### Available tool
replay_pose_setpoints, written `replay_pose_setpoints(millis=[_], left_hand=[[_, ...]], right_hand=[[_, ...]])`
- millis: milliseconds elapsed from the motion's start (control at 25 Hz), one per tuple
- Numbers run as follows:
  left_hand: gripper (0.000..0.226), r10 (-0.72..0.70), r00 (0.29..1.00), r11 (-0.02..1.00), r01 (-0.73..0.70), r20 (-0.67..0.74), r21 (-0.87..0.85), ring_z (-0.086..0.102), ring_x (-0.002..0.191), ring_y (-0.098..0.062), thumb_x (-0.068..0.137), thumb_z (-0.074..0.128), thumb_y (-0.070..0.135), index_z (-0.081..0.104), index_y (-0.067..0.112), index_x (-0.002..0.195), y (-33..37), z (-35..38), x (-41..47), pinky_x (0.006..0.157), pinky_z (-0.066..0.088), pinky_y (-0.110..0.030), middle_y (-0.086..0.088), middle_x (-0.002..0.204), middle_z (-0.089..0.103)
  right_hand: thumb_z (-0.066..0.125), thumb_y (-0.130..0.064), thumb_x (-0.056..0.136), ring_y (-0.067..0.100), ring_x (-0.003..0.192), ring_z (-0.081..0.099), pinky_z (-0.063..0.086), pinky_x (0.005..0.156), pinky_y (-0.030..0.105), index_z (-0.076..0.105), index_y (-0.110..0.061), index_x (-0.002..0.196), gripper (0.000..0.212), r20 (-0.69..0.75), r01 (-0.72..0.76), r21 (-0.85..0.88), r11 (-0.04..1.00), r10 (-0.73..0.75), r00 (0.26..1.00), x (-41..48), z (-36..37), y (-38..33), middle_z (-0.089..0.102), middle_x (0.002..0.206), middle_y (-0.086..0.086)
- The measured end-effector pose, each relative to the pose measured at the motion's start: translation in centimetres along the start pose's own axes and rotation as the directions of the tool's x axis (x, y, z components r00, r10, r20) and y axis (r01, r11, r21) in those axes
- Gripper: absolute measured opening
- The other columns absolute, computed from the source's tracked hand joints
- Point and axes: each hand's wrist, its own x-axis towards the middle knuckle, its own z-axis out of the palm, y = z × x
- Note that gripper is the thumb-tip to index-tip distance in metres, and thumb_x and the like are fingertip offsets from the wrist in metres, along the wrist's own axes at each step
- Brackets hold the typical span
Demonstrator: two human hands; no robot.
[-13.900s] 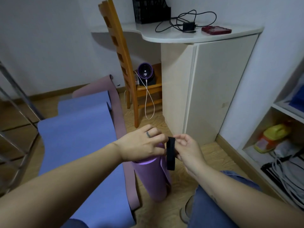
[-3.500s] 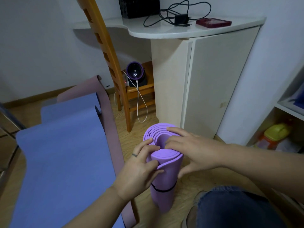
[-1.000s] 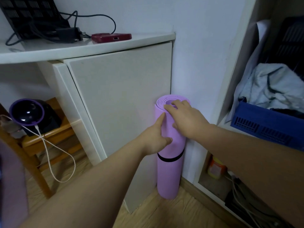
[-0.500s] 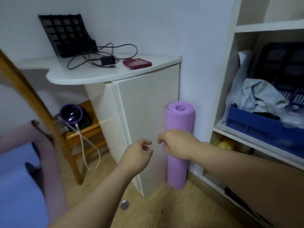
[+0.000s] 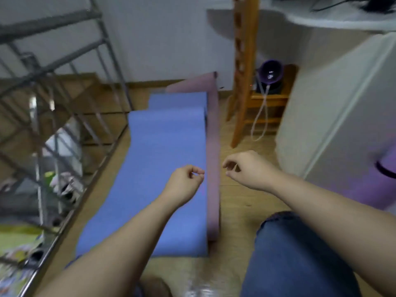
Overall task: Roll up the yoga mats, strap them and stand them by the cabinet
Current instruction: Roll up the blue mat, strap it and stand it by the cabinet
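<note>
A blue yoga mat lies unrolled on the wooden floor, on top of a mauve mat whose edge shows along its right side and far end. The rolled purple mat with its black strap is blurred at the right edge, beside the white cabinet. My left hand hovers over the blue mat's right edge with fingers loosely curled and holds nothing. My right hand hovers over the floor right of the mats, also loosely curled and empty.
A wooden chair stands right of the mats, with a purple round device and its cable on the seat. A metal rack with clutter fills the left. My knee in jeans is at lower right.
My view has swung left and down from the cabinet to the unrolled mats. Both hands came away from the rolled purple mat, which stays by the cabinet.
</note>
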Motion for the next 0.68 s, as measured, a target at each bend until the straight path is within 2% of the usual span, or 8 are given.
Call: replay_pose_setpoints(millis=[120, 200, 320, 440, 480, 560, 600, 680], left_hand=[[0.012, -0.12, 0.987, 0.993, 0.119, -0.11, -0.021, 0.046, 0.043, -0.002, 0.093, 0.054, 0.014, 0.062, 0.017, 0.1, -4.9, -3.8, -0.4, 0.039, 0.031, -0.013, 0.001, 0.067, 0.056], [0.014, -0.19, 0.971, 0.982, 0.185, -0.142, -0.047, 0.056, 0.059, -0.01, 0.093, 0.053, 0.013, 0.062, 0.015, 0.102, -7.8, -4.6, 0.0, 0.044, 0.034, -0.018, 0.0, 0.068, 0.055], [0.017, -0.249, 0.96, 0.969, 0.246, -0.126, -0.041, 0.055, 0.071, -0.018, 0.093, 0.052, 0.014, 0.063, 0.014, 0.107, -12.1, -3.0, 2.3, 0.055, 0.039, -0.023, 0.0, 0.074, 0.058], [0.022, -0.309, 0.95, 0.951, 0.31, -0.048, 0.004, 0.055, 0.082, -0.017, 0.093, 0.053, 0.015, 0.062, 0.011, 0.113, -16.6, 0.1, 5.8, 0.064, 0.04, -0.019, -0.001, 0.095, 0.06], [0.024, -0.335, 0.942, 0.941, 0.335, -0.016, 0.035, 0.057, 0.089, -0.019, 0.092, 0.055, 0.016, 0.062, 0.013, 0.115, -18.4, 1.3, 7.2, 0.067, 0.041, -0.017, -0.002, 0.105, 0.059], [0.029, -0.39, 0.92, 0.917, 0.385, 0.038, 0.102, 0.056, 0.109, -0.023, 0.092, 0.057, 0.021, 0.061, 0.017, 0.12, -21.7, 3.7, 9.8, 0.085, 0.043, -0.022, -0.006, 0.124, 0.056], [0.031, -0.418, 0.906, 0.905, 0.408, 0.068, 0.124, 0.054, 0.116, -0.024, 0.092, 0.057, 0.022, 0.06, 0.018, 0.122, -23.3, 4.9, 11.0, 0.093, 0.041, -0.026, -0.007, 0.129, 0.054], [0.034, -0.467, 0.874, 0.881, 0.445, 0.137, 0.159, 0.051, 0.121, -0.024, 0.092, 0.057, 0.022, 0.058, 0.018, 0.126, -26.1, 7.4, 13.2, 0.098, 0.038, -0.027, -0.008, 0.133, 0.053]], right_hand=[[0.058, -0.022, 0.091, 0.017, 0.101, 0.062, 0.041, 0.079, 0.023, 0.066, -0.015, 0.112, 0.023, 0.135, 0.047, 0.023, 0.999, -0.049, 0.99, 3.2, 3.7, -3.0, 0.068, 0.105, 0.0], [0.06, -0.02, 0.089, 0.019, 0.1, 0.062, 0.044, 0.081, 0.026, 0.067, -0.012, 0.109, 0.023, 0.201, 0.019, 0.085, 0.996, -0.036, 0.979, 5.2, 6.8, -3.2, 0.069, 0.103, 0.002], [0.063, -0.017, 0.086, 0.016, 0.093, 0.061, 0.042, 0.078, 0.024, 0.067, -0.007, 0.109, 0.025, 0.279, -0.125, 0.192, 0.973, 0.068, 0.958, 8.1, 12.5, -1.5, 0.067, 0.097, 0.003], [0.065, -0.026, 0.081, 0.013, 0.093, 0.055, 0.04, 0.072, 0.021, 0.065, -0.006, 0.116, 0.041, 0.379, -0.344, 0.266, 0.901, 0.23, 0.896, 10.7, 18.6, 1.1, 0.06, 0.098, 0.001], [0.065, -0.029, 0.08, 0.015, 0.101, 0.055, 0.041, 0.076, 0.022, 0.061, -0.006, 0.122, 0.048, 0.411, -0.422, 0.284, 0.861, 0.288, 0.865, 11.6, 20.7, 2.1, 0.06, 0.106, 0.005], [0.062, -0.024, 0.088, 0.024, 0.12, 0.052, 0.04, 0.091, 0.026, 0.049, -0.007, 0.134, 0.05, 0.504, -0.606, 0.307, 0.734, 0.415, 0.758, 12.9, 24.5, 3.8, 0.055, 0.13, 0.011], [0.059, -0.021, 0.092, 0.026, 0.124, 0.05, 0.039, 0.091, 0.026, 0.047, -0.008, 0.136, 0.047, 0.552, -0.682, 0.297, 0.668, 0.462, 0.694, 13.2, 26.2, 4.6, 0.053, 0.133, 0.011], [0.055, -0.017, 0.095, 0.029, 0.123, 0.052, 0.041, 0.091, 0.026, 0.052, -0.005, 0.131, 0.039, 0.614, -0.794, 0.282, 0.538, 0.534, 0.581, 13.8, 29.5, 6.0, 0.056, 0.131, 0.012]])
